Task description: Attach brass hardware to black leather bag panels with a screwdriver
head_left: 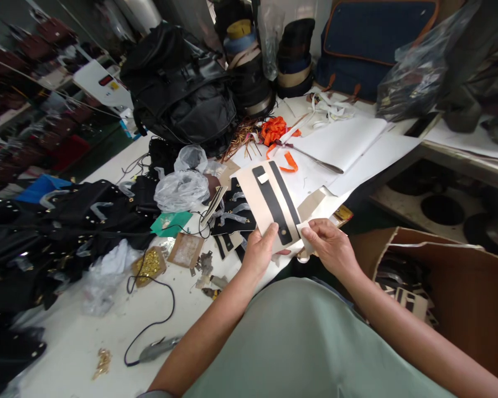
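Note:
My left hand (259,251) is closed on the near edge of a beige backing sheet (249,190) that carries two long black strips (274,204); the thumb lies on top of the sheet. My right hand (330,246) pinches the sheet's right near corner, where a small pale flap (305,229) sticks out between the fingertips. The sheet is held tilted above the white table (108,342), over a pile of black cut pieces (232,213).
Black bags (182,94) and black straps with gold studs (87,213) crowd the left and back. Gold hardware (147,265), a black cable (149,326), plastic bags (182,185), orange ribbon (274,130) and tape rolls (294,55) lie around. A cardboard box (440,276) stands right.

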The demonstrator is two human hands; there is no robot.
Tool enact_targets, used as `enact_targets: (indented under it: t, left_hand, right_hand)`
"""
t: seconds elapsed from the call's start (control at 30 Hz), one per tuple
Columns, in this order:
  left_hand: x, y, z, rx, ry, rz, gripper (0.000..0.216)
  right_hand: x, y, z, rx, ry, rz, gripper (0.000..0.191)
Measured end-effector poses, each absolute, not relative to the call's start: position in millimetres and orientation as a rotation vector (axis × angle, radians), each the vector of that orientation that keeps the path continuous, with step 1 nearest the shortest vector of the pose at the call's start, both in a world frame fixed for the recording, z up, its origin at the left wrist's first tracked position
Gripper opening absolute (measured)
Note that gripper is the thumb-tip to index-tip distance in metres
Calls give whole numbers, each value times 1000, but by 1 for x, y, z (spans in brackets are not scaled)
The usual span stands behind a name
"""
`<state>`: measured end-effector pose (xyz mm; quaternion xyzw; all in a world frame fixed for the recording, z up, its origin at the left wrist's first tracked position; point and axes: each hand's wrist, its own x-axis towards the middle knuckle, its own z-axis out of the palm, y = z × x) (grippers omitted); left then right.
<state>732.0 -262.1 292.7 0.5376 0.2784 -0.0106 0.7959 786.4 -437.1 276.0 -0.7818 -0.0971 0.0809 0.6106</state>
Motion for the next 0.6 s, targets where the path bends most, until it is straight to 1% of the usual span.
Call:
enact_targets:
  t: [0.07,0.23,0.33,0.47,0.6]
  left_hand:
    - [733,-263,294,1189,593,-25,54]
    - [733,-266,293,1325,510,2,46]
    - [732,-267,292,1446,448,32,41]
    - [732,-272,294,1418,445,-35,42]
    - [734,-276,296,1398,510,25,41]
  right_hand:
    - [782,-438,277,-1831,-233,190,41]
    - [775,-429,279,-1837,-196,430,49]
    - [775,-425,277,-1869,-195,442,51]
    - [777,-425,273,-1891,-159,496,52]
    - [778,-430,276,-1843,-223,600,49]
